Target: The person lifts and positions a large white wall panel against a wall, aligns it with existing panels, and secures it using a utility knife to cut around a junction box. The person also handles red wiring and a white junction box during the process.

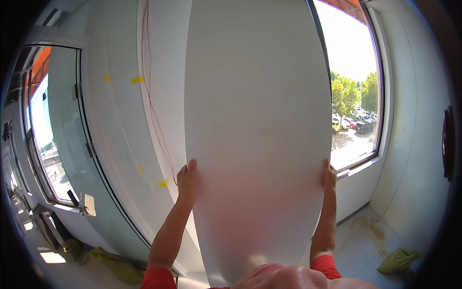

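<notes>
I hold a large white board (257,111) upright in front of me, close to the wall. My left hand (186,179) grips its left edge, thumb over the front face. At about the same height, my right hand (329,174) grips the right edge. The board reaches from near my chin up past the top of the picture and hides most of the window behind it. Both forearms are raised, and red sleeves show at the bottom.
A white wall panel (120,120) with yellow tape bits (137,80) and a thin red wire (156,120) stands left. An open window sash (62,125) is further left, a bright window (353,96) on the right. Yellow-green cloths (398,260) lie on the floor.
</notes>
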`<state>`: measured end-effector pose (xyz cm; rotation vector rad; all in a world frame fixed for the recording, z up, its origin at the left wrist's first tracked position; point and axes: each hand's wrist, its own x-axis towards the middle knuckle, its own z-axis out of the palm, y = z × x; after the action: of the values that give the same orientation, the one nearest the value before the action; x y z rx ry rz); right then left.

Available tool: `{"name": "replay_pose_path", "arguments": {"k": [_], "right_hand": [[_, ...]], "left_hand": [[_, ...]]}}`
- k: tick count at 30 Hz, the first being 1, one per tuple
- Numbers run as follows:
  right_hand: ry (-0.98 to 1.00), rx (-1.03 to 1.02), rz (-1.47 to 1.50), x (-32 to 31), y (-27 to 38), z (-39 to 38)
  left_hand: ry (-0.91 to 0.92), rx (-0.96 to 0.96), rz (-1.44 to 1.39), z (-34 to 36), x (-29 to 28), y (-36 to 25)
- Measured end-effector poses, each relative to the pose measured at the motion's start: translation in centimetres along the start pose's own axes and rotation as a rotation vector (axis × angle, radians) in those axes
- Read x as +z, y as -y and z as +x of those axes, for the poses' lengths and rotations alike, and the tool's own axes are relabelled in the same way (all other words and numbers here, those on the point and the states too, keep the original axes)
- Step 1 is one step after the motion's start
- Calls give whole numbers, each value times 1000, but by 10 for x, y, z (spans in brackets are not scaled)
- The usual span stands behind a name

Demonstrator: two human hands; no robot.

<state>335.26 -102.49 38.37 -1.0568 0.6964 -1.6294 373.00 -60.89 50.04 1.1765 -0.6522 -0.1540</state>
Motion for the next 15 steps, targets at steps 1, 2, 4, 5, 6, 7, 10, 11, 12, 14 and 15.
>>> {"name": "replay_pose_path", "arguments": {"k": [1, 2, 4, 5, 6, 7, 10, 11, 12, 14, 15], "right_hand": [[21, 12, -8, 3, -2, 1], [42, 24, -16, 7, -5, 1], [94, 47, -22, 14, -12, 6], [116, 57, -22, 15, -19, 12], [139, 66, -23, 15, -24, 19], [142, 48, -25, 20, -30, 19], [177, 9, -28, 31, -43, 26], [162, 23, -18, 33, -48, 30], [146, 37, -7, 35, -53, 34], [134, 56, -9, 46, -56, 33], [125, 58, -19, 48, -56, 32]], "left_hand": [[-6, 3, 6, -1, 2, -2], [-17, 7, 8, 0, 1, -2], [-33, 13, 15, 1, -5, 1], [-38, 17, 13, 3, -4, 3], [-43, 20, 10, 5, -4, 7], [-54, 28, 15, 9, -6, 8], [-64, 5, 33, 18, -7, 13], [-69, 20, 42, 22, -4, 16], [-73, 36, 50, 27, 0, 20], [-74, 37, 45, 31, 0, 27], [-58, 26, 31, 35, 3, 29]]}}
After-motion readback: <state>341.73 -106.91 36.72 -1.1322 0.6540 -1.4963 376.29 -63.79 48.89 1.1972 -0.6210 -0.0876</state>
